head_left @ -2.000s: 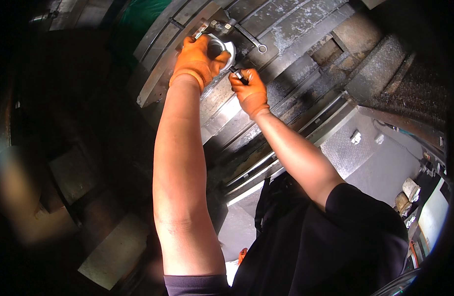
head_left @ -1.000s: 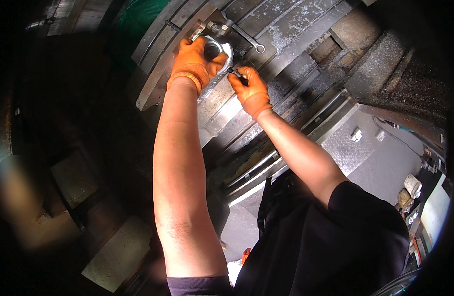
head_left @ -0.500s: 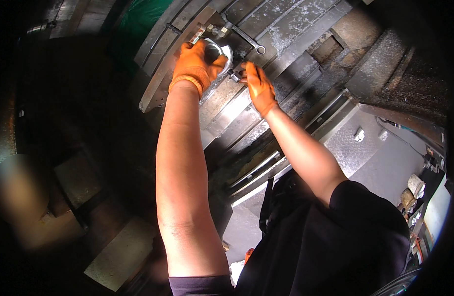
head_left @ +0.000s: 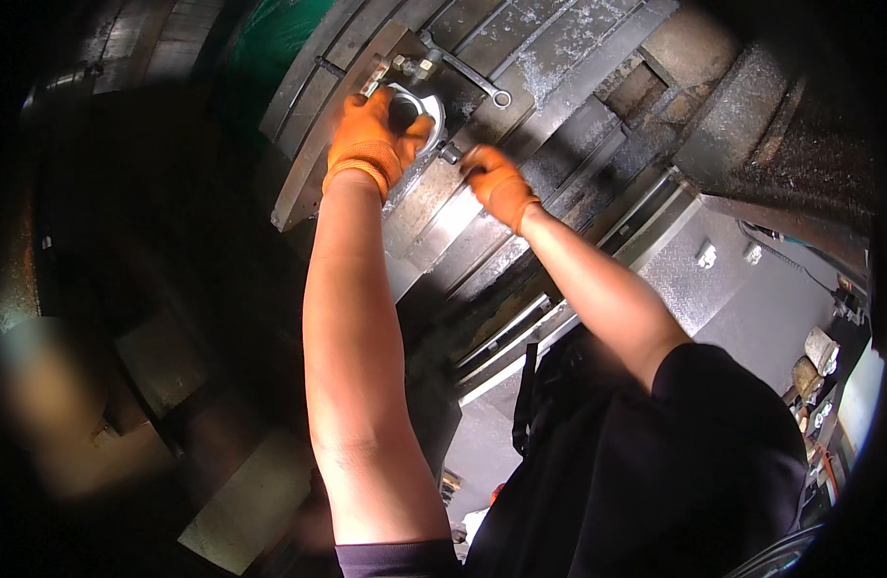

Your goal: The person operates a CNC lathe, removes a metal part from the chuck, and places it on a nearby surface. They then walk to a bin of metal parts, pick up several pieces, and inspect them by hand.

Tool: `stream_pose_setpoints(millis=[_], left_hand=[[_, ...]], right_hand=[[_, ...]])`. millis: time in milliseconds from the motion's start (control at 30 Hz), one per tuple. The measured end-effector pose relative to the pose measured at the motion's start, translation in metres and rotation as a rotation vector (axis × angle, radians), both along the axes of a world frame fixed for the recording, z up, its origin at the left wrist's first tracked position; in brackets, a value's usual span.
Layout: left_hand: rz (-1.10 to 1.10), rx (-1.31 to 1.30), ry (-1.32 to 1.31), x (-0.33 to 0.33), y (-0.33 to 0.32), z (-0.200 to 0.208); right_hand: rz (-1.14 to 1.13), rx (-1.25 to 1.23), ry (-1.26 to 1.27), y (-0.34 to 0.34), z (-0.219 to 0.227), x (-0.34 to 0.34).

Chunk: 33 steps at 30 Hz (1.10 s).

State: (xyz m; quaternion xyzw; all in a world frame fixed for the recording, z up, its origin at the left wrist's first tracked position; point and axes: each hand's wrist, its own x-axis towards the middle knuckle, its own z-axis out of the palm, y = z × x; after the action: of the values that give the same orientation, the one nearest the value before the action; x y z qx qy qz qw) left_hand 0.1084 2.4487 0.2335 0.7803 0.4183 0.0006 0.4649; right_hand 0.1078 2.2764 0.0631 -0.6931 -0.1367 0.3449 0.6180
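My left hand [head_left: 368,140], in an orange glove, grips a silver ring-shaped metal part [head_left: 434,114] with a round opening, fingers over its left side and thumb on the near side. The part is seated against a metal block on the machine table. A short dark bolt-like piece [head_left: 450,152] juts from beside the part's lower right. Just right of it is my right hand [head_left: 501,183], also gloved in orange, its fingers curled in. Its fingertips are blurred, and whether they touch the bolt-like piece or hold anything is hidden.
A combination wrench [head_left: 477,79] lies on the slotted metal table [head_left: 559,63] beyond the part. Bolts with nuts [head_left: 425,65] stand near its open end. A curved metal bar [head_left: 304,173] runs along the table's left edge. Green sheeting [head_left: 275,43] hangs at the far left.
My right hand has curled its fingers, which were stretched toward the bolt-like piece, and sits slightly lower. My left hand keeps its grip on the ring-shaped part. The view has shifted slightly.
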Motion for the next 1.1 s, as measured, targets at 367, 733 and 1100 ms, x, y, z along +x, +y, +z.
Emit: stream_pose_setpoints(millis=[367,733,1100], left_hand=[[-0.404,0.640,0.339,0.002,-0.016,0.023],[-0.426,0.670,0.344,0.003,-0.013,0.020],[-0.442,0.664,0.328,0.001,-0.016,0.026]], right_hand=[[-0.063,0.041,-0.125,0.009,0.022,-0.001],[0.558,0.000,-0.513,0.003,0.006,0.004],[0.175,0.013,0.032,-0.001,0.030,0.030]])
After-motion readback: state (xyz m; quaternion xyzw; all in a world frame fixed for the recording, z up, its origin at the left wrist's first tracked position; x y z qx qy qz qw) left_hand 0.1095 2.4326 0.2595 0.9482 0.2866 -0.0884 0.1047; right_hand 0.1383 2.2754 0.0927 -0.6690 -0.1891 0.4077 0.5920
